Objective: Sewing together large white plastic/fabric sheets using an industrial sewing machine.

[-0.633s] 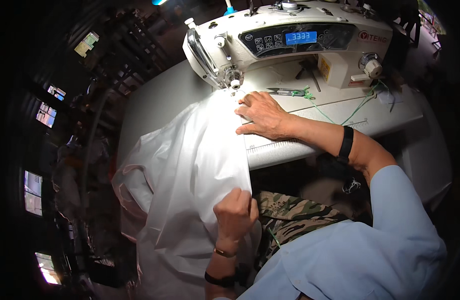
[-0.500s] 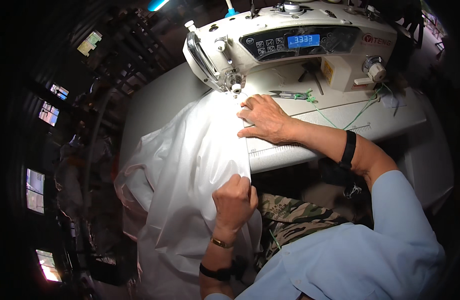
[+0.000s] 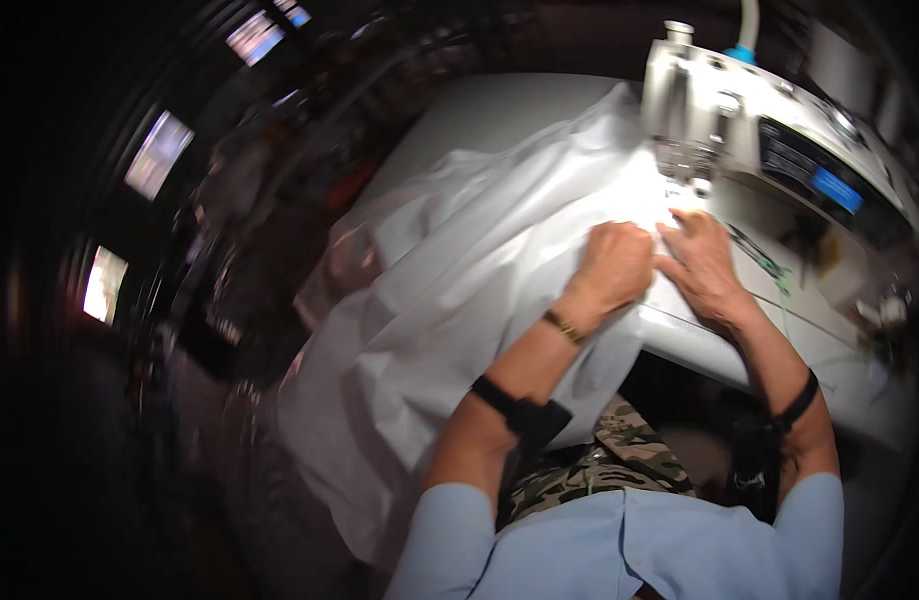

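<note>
A large sheet of white fabric (image 3: 449,270) runs in folds from the sewing machine (image 3: 714,110) down over the table's front edge. My left hand (image 3: 614,265) is closed in a fist on its right edge, just below the needle area. Beside it, my right hand (image 3: 707,262) has its fingers bent at the same edge, close under the presser foot, with the thumb toward my left hand. Strong lamp glare washes out the fabric at the needle, and some blur hides exactly how the right fingertips grip.
Small scissors (image 3: 754,248) with green thread lie right of my right hand. The machine's panel with a blue display (image 3: 836,190) stands behind them. The pale tabletop (image 3: 499,105) extends to the far left. Dark clutter and bright windows (image 3: 159,155) fill the left side.
My left hand has moved up along the fabric edge, close to my right hand, which stays near the needle. The view has swung left, so the machine now sits farther right.
</note>
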### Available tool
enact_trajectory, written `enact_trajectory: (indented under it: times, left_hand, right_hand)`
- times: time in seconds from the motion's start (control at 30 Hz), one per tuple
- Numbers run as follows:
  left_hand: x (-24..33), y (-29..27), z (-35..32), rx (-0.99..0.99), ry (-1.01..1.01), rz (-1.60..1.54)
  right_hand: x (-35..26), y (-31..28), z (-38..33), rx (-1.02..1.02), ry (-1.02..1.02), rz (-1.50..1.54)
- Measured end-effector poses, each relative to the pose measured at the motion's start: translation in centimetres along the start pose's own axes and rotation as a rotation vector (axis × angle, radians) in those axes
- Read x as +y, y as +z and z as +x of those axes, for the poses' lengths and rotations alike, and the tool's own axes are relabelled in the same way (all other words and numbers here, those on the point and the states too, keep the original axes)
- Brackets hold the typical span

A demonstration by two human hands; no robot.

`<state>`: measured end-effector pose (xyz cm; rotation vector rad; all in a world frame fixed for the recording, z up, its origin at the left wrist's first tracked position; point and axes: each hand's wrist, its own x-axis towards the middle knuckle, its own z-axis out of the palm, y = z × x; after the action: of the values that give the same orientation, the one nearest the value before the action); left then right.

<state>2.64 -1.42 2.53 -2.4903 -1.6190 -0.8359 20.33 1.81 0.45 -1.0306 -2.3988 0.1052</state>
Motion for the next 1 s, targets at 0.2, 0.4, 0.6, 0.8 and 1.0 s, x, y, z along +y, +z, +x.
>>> enact_trajectory:
  times: [0.2, 0.4, 0.6, 0.8, 1.0]
  left_hand:
    - [0.7, -5.2, -5.3, 0.043, -0.071, -0.307]
    - [-8.1, -16.0, -21.4, 0.445, -0.284, 0.323]
    - [-20.1, -20.9, -45.9, 0.171, -1.499, 0.669]
    - [-18.1, -2.1, -49.8, -0.058, -1.384, 0.261]
    - [-11.1, 9.7, -43.7, -0.175, -1.237, -0.106]
  right_hand:
    - [-0.1, 0.2, 0.0, -0.061, 0.001, -0.013]
    - [0.7, 0.5, -0.2, -0.116, 0.018, -0.071]
    - [4.0, 1.4, 0.1, -0.146, -0.063, -0.07]
    - [6.9, 2.1, 0.0, -0.137, -0.116, -0.079]
    - [6.8, 1.8, 0.3, -0.175, -0.115, -0.004]
